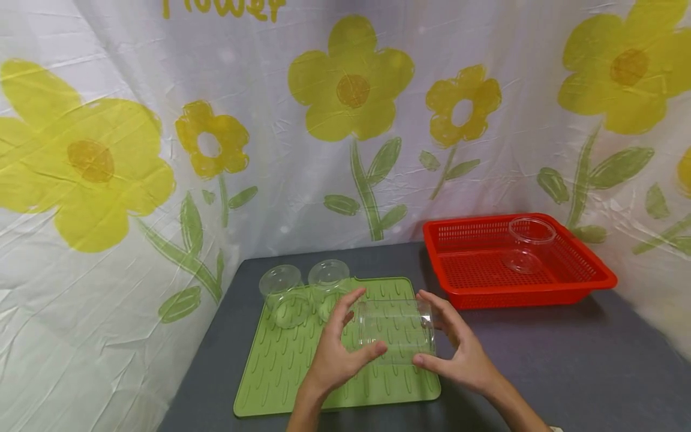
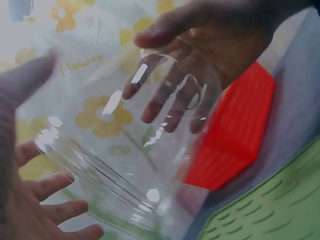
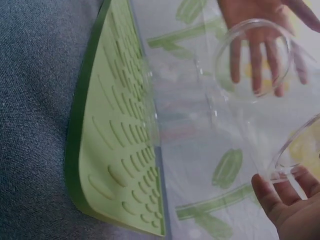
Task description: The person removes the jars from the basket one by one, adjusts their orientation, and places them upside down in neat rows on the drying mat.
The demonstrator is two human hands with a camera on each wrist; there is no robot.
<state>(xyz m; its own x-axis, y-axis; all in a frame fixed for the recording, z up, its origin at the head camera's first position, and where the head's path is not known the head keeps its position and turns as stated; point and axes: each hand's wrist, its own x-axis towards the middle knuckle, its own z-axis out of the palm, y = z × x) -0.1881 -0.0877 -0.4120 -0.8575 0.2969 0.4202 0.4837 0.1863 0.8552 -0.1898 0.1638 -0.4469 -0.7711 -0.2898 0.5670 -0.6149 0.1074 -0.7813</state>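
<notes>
A clear plastic jar (image 1: 396,330) lies sideways in the air between the two hands, above the green ridged mat (image 1: 286,384). At its right end, the right hand (image 1: 464,357) grips the jar, thumb in front and fingers behind. In the right wrist view those fingertips (image 3: 272,195) curl at the jar's edge. The left hand (image 1: 333,360) is spread around the jar's left end, its thumb overlapping the wall in the head view. Seen through the jar in the right wrist view, the left fingers (image 3: 256,65) are straight and apart.
Two more clear jars (image 1: 281,288) (image 1: 329,279) stand at the mat's back left corner. Back right on the dark table (image 1: 540,360) is a red perforated basket (image 1: 518,298) with another clear jar (image 1: 531,234) inside. A flower-printed curtain (image 1: 264,198) hangs behind.
</notes>
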